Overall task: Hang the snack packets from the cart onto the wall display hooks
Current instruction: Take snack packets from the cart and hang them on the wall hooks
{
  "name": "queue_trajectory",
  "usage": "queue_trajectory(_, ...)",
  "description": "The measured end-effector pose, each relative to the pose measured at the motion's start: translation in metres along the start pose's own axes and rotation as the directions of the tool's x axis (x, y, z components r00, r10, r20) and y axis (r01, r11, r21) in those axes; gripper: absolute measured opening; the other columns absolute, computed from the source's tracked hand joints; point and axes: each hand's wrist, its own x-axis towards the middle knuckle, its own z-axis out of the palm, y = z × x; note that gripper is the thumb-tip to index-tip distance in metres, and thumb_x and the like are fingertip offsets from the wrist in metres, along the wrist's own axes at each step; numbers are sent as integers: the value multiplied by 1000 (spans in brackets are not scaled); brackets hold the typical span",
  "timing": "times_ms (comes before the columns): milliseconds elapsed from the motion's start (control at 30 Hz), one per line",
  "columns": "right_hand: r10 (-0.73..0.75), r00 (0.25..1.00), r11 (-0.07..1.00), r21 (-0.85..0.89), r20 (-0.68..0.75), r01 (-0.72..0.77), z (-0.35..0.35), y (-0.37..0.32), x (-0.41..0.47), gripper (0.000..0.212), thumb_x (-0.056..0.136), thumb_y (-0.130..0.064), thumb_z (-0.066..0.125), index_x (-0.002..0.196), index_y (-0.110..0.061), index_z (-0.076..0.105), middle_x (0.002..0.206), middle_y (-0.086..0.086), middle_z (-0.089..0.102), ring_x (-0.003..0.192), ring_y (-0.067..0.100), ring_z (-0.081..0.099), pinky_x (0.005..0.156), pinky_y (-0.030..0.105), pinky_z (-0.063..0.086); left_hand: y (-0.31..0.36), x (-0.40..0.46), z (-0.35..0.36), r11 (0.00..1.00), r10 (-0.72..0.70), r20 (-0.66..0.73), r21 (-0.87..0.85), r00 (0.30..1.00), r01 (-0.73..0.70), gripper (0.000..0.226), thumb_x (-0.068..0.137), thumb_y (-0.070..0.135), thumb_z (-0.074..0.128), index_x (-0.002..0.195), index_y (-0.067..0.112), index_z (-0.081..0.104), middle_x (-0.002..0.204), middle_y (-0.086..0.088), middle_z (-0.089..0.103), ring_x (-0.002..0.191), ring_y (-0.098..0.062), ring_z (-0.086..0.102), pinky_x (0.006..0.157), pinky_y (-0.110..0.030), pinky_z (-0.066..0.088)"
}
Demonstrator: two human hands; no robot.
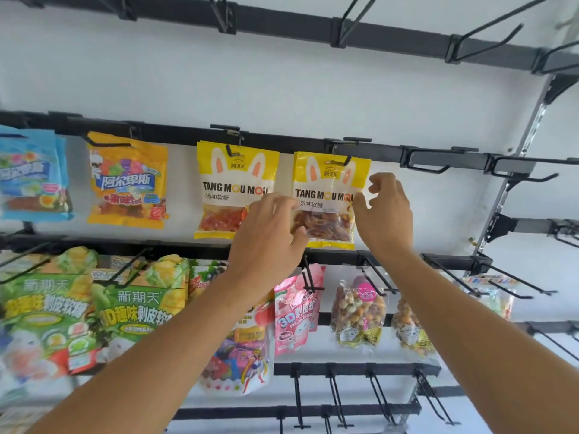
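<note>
Both arms reach up to the middle rail of the wall display, where a yellow rabbit-eared packet of dark gummies (pixel 329 198) hangs from a black hook (pixel 346 160) through the hole near its top edge. The left hand (pixel 269 236) is at the packet's left edge, its fingers curled against the clear lower window and the thumb pointing toward the packet's bottom-left corner; it seems to pinch that edge, though the contact itself is hidden behind the hand. The right hand (pixel 383 211) sits at the right edge, thumb and fingers bent around the side of the packet at the printed band, holding it loosely. Just to the left, a second yellow packet with orange gummies (pixel 235 189) hangs on its own hook with a narrow strip of white wall between the two — the left hand covers its lower right corner. Further left hang an orange packet (pixel 128 183) and a blue packet (pixel 31 173). To the right of the held packet the rail carries bare hooks (pixel 432 167) with open wall behind them, and the top rail (pixel 391 32) holds only bare hooks as well. Below, the next rail is crowded — green packets (pixel 125 308), a pink packet (pixel 297 311) and clear bags of nuts (pixel 358 311) hang close under the wrists.
</note>
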Motion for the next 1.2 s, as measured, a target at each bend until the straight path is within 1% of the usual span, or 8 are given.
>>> queue_trajectory(133, -129, 990, 984, -118, 50, 134, -3, -3, -35, 30, 99, -29, 50, 126, -17, 53, 126, 2, 56, 104, 23, 59, 74, 32, 43, -5, -16, -6, 1000, 22, 22, 2, 1000, -22, 38, 95, 28, 59, 130, 15, 52, 135, -4, 50, 125, -23, 46, 94, -33, 45)
queue_trajectory(300, -284, 939, 917, -229, 196, 326, -13, -11, -78, 25, 98, -23, 52, 118, -11, 61, 122, 5, 58, 114, 26, 52, 74, 34, 46, -5, -40, -23, 998, 15, 49, 56, 999, -17, 37, 94, 28, 60, 128, 13, 54, 134, -4, 51, 124, -24, 48, 87, -36, 50)
queue_trajectory(467, -401, 855, 836, -251, 329, 489, -35, -28, -117, 32, 97, -25, 53, 126, -13, 59, 133, 6, 57, 122, 29, 52, 91, 47, 51, -3, -69, -58, 985, 10, 83, 171, 997, -24, 40, 95, 30, 58, 131, 14, 53, 132, -5, 51, 121, -26, 49, 82, -39, 50)
queue_trajectory(733, -442, 787, 814, -175, 431, 553, -69, -52, -197, 40, 97, -33, 51, 135, -21, 53, 137, 1, 53, 124, 28, 51, 92, 44, 48, 22, -149, -107, 939, -23, 203, 341, 979, -49, 40, 92, 29, 59, 128, 12, 56, 126, -6, 58, 113, -30, 56, 80, -45, 54)
queue_trajectory(833, -469, 771, 816, -122, 430, 565, -70, -52, -239, 37, 94, -30, 57, 128, -18, 59, 133, 5, 57, 120, 31, 55, 89, 48, 52, 32, -191, -122, 926, -77, 290, 376, 954, -39, 42, 93, 31, 56, 131, 13, 54, 134, -7, 53, 117, -29, 54, 84, -45, 53)
queue_trajectory(967, -484, 742, 818, -62, 463, 572, -67, -63, -297, 38, 88, -28, 65, 124, -16, 62, 122, 7, 63, 108, 35, 61, 80, 47, 53, 33, -244, -151, 905, -139, 369, 425, 919, -34, 43, 94, 31, 52, 135, 16, 51, 130, -3, 55, 119, -26, 52, 86, -44, 52)
queue_trajectory(1100, -488, 687, 798, -43, 538, 601, -62, -84, -351, 44, 81, -29, 73, 121, -13, 64, 119, 11, 65, 107, 37, 63, 78, 50, 55, 25, -292, -179, 868, -193, 407, 495, 893, -38, 40, 95, 35, 50, 131, 16, 51, 123, -3, 56, 112, -27, 56, 75, -41, 52)
queue_trajectory(1200, -488, 648, 795, -8, 585, 606, -60, -101, -398, 42, 77, -28, 76, 115, -13, 67, 110, 8, 68, 96, 34, 66, 71, 45, 56, 10, -338, -196, 864, -267, 435, 503, 860, 15, 41, 97, 35, 47, 134, 19, 47, 128, -2, 54, 116, -26, 53, 79, -41, 51)
